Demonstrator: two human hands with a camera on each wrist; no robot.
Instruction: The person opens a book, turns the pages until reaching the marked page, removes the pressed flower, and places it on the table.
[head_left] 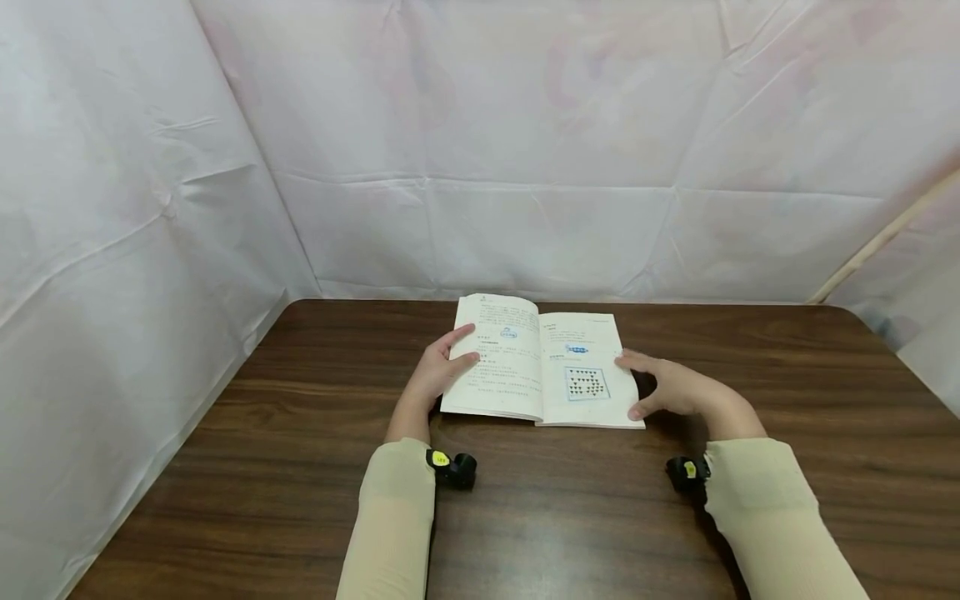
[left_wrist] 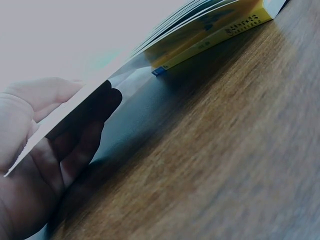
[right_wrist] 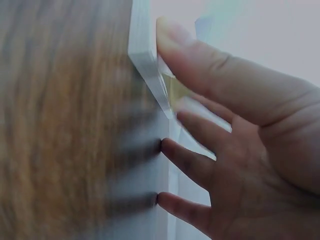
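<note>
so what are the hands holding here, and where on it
An open book on the table. The left hand grips its left edge, thumb on the page, fingers beneath. The right hand grips its right edge.

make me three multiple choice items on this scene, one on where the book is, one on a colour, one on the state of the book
1. Where does the book lie?
A. on the wooden table
B. on the person's lap
C. on a shelf

2. What colour is the book's cover in the left wrist view?
A. red
B. yellow
C. green

3. What state is the book in?
A. closed, face down
B. standing upright
C. open, with a hand at each side

Answers:
1 A, the head view shows it flat on the dark wooden table top.
2 B, the cover seen from below is yellow.
3 C, both pages show, with the left hand at the left page edge and the right hand at the right page edge.
</note>
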